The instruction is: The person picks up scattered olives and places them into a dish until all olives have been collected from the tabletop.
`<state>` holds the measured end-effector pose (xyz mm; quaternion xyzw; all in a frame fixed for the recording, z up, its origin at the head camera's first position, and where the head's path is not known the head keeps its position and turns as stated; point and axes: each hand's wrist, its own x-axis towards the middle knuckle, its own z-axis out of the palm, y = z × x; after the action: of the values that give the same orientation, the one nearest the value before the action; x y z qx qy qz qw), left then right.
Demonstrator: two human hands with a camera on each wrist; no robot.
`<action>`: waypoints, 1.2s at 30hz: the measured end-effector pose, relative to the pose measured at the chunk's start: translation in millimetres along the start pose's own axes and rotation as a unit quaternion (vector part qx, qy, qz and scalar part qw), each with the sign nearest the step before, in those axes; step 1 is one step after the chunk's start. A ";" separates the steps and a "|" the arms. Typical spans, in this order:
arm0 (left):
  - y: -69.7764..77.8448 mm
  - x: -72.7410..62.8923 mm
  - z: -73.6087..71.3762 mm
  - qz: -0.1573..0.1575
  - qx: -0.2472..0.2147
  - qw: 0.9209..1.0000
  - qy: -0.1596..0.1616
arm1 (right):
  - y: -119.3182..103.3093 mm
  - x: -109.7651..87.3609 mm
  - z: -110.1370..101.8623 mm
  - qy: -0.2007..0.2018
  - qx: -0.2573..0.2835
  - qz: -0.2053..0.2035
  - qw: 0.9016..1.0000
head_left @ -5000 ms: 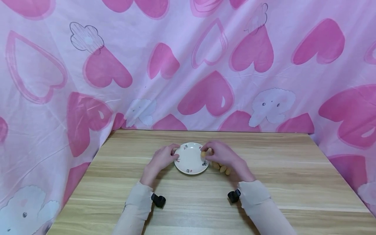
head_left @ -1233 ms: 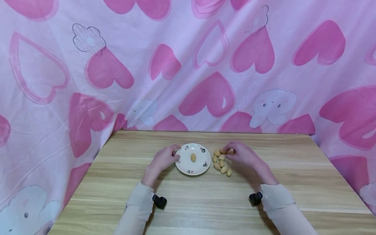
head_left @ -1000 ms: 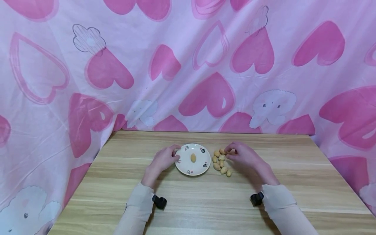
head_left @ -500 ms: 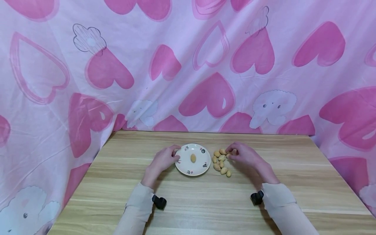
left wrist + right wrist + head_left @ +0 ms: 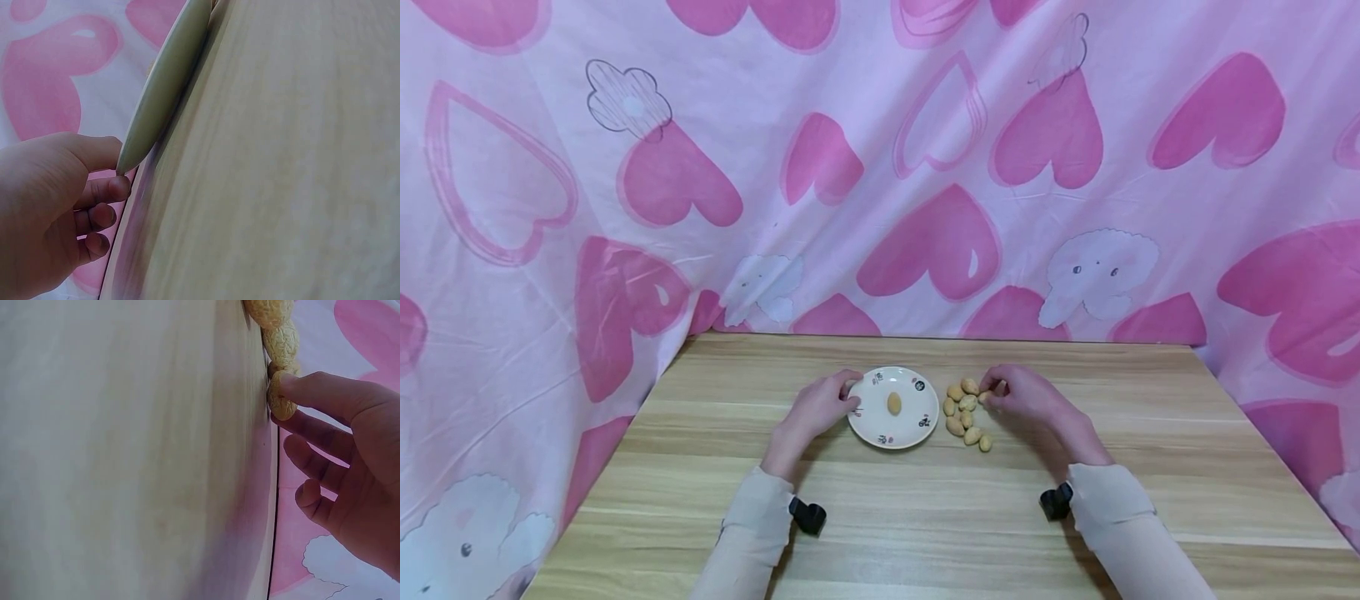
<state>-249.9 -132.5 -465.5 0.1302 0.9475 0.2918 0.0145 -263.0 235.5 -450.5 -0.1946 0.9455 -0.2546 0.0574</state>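
A white plate (image 5: 865, 429) with small printed motifs lies on the wooden table, and one tan oval nut (image 5: 893, 403) rests at its middle. My left hand (image 5: 822, 405) pinches the plate's left rim between thumb and index finger; in the left wrist view its other fingers curl below the rim. Right of the plate, several nuts (image 5: 954, 425) in wrinkled tan shells sit in a loose cluster. At the cluster's right side, my right hand (image 5: 1026, 393) pinches one nut (image 5: 282, 403) between thumb and index finger, beside the others.
The wooden table (image 5: 880, 533) ends at the back against a pink heart-patterned cloth (image 5: 925, 242), which also hangs at both sides. A small black device (image 5: 808, 516) is at the left cuff, another black device (image 5: 1056, 502) at the right cuff.
Over five seconds my right hand released a nut on the plate and moved right to the cluster. Lately its fingers shifted slightly right onto another nut. The left hand stayed at the rim.
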 end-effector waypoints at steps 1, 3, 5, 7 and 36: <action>0.2 0.1 -0.1 0.000 0.000 1.000 0.000 | 0.1 0.1 -0.2 0.000 0.000 -0.001 1.000; 0.5 0.2 -0.3 0.000 -0.001 1.000 0.000 | -0.2 -0.1 -0.8 -0.001 0.001 -0.002 1.000; 0.5 0.4 -0.3 0.001 0.001 1.000 0.000 | -1.1 -0.8 -1.5 -0.001 0.002 0.001 1.000; 0.2 0.7 -0.2 0.002 0.002 1.000 0.001 | -2.1 -1.4 -2.3 -0.002 0.004 0.001 1.000; -1.9 0.7 1.7 -0.004 -0.005 1.000 -0.005 | -43.9 6.5 -1.1 0.015 -0.019 -0.044 0.999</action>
<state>-250.9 -132.9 -467.9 0.1276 0.9465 0.2956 0.0207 -254.3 198.5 -427.5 -0.2337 0.9412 -0.2421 0.0286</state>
